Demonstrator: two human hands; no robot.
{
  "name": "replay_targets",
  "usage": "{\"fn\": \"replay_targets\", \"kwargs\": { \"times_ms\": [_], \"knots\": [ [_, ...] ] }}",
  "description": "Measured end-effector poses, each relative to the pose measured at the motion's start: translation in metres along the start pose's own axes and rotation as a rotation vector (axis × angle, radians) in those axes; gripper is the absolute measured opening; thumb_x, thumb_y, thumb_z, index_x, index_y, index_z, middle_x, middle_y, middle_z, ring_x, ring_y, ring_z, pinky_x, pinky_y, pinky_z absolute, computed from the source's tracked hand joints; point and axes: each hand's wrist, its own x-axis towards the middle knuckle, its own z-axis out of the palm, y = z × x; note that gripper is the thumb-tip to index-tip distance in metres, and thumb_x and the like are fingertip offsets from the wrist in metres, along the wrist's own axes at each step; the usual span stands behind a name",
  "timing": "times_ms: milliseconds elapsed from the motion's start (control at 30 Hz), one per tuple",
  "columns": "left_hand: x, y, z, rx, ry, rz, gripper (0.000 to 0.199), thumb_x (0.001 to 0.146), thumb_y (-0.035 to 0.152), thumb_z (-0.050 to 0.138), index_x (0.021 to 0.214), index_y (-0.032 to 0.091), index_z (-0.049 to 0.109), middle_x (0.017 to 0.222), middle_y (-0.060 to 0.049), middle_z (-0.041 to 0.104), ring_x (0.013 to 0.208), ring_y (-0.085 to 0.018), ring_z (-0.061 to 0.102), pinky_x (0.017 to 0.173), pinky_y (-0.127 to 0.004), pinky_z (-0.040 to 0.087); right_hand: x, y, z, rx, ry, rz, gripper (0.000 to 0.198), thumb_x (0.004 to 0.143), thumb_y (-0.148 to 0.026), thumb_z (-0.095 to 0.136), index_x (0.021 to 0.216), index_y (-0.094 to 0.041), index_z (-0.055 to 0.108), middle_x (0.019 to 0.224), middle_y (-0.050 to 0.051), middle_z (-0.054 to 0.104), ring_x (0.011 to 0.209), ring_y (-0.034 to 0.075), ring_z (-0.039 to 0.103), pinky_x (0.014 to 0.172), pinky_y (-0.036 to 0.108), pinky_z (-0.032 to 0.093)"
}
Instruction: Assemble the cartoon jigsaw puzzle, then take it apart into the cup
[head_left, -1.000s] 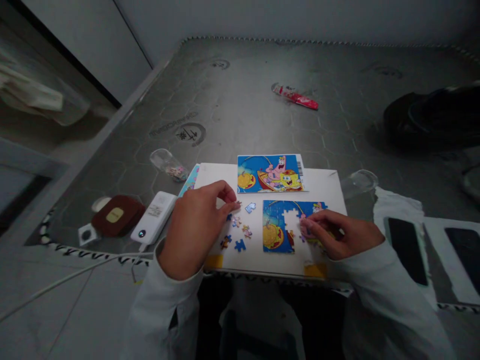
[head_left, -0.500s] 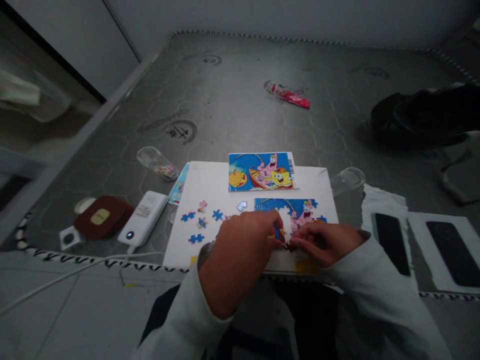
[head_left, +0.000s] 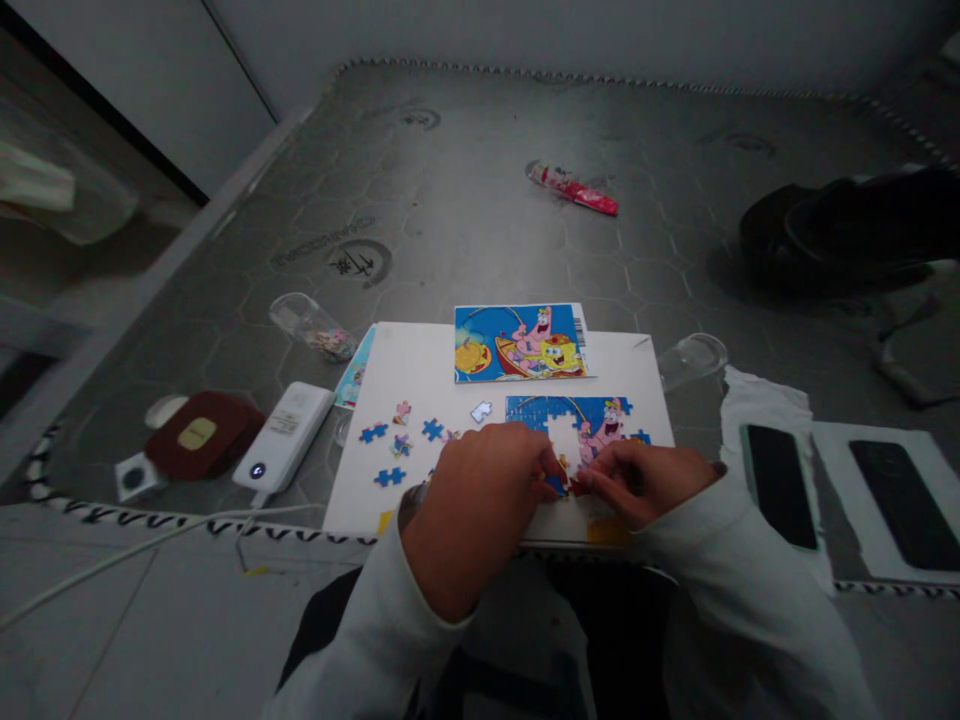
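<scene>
A person in pale sleeves leans over a white board point(head_left: 416, 365) on a grey padded surface point(head_left: 465, 230), where a partly built cartoon jigsaw point(head_left: 604, 428) lies flat near the board's closer edge, a pale gap showing in its middle. The left hand point(head_left: 486, 495) and right hand point(head_left: 649, 480) meet low over the jigsaw, the fingers of each drawn together in a pinch at its lower part; from where I stand I cannot tell whether either pinch grips a piece or only presses on one. The jigsaw looks like thin, stiff card, very light and a little slick, so I would expect it to slide easily and come apart if lifted by one corner; better to steady it flat by its outer edges, and to take single pieces by opposite sides, sparing the tabs, which could bend. I count six loose pieces point(head_left: 432, 429) in plain sight to the left of the jigsaw, with at least one more half hidden by the left hand; also one printed picture card point(head_left: 517, 345), two clear containers point(head_left: 694, 360), one of them with small bits inside, two dark phones point(head_left: 784, 485), one white power bank point(head_left: 285, 435) and one brown case point(head_left: 202, 435)
</scene>
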Motion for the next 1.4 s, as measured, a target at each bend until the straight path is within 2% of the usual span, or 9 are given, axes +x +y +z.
{"fn": "replay_targets", "kwargs": {
  "times_ms": [267,400,667,867,1167,1400],
  "knots": [
    [-0.0007,0.0007,-0.0014,-0.007,0.022,0.002,0.007,0.083,0.034,0.07,0.086,0.028,0.073,0.085,0.001,0.073,0.082,-0.023,0.067,0.068,-0.033,0.046,-0.0013,-0.0064,0.0012,-0.023,-0.009,-0.034,0.02,0.081,-0.038,0.065,0.068,-0.024,0.071,0.056,-0.003,0.065,0.051,0.01,0.055,0.05,0.023,0.031],
    [-0.0011,-0.0006,-0.0004,0.006,0.023,0.013,0.009,0.083,0.035,0.07,0.087,0.028,0.072,0.088,0.0,0.073,0.083,-0.023,0.067,0.069,-0.032,0.046,-0.0011,-0.0081,0.0018,-0.035,-0.016,-0.006,0.023,0.081,-0.041,0.064,0.067,-0.024,0.07,0.055,-0.002,0.064,0.051,0.011,0.055,0.05,0.023,0.031],
    [-0.0014,-0.0016,0.0006,0.025,0.013,0.024,0.01,0.085,0.038,0.067,0.087,0.029,0.07,0.089,0.001,0.072,0.084,-0.025,0.067,0.068,-0.034,0.046,-0.002,-0.0065,0.0025,-0.036,0.051,-0.023,0.021,0.081,-0.038,0.062,0.067,-0.023,0.066,0.054,-0.003,0.061,0.05,0.01,0.052,0.051,0.023,0.03],
    [-0.0007,0.0,-0.0015,0.015,0.008,0.017,0.01,0.084,0.037,0.068,0.088,0.028,0.071,0.09,-0.001,0.073,0.085,-0.025,0.067,0.07,-0.035,0.046,-0.0012,-0.0079,0.0025,-0.06,0.009,-0.004,0.02,0.081,-0.036,0.062,0.068,-0.023,0.066,0.056,-0.002,0.062,0.052,0.011,0.051,0.052,0.023,0.03],
    [-0.0005,0.0002,-0.0006,-0.004,0.018,0.011,0.009,0.084,0.036,0.069,0.086,0.028,0.072,0.087,0.0,0.073,0.082,-0.024,0.067,0.069,-0.034,0.047,0.001,-0.0074,0.0064,-0.059,0.033,-0.03,0.021,0.075,-0.036,0.073,0.064,-0.024,0.06,0.057,-0.004,0.062,0.052,0.01,0.051,0.05,0.024,0.03],
    [0.0,0.0016,-0.0021,0.011,-0.012,0.0,0.009,0.085,0.037,0.067,0.086,0.03,0.073,0.089,0.001,0.074,0.084,-0.025,0.068,0.07,-0.035,0.047,0.0037,-0.0088,0.0029,-0.068,0.007,-0.035,0.015,0.075,-0.031,0.074,0.067,-0.024,0.063,0.061,-0.004,0.065,0.055,0.011,0.054,0.052,0.024,0.032]
  ]
}}
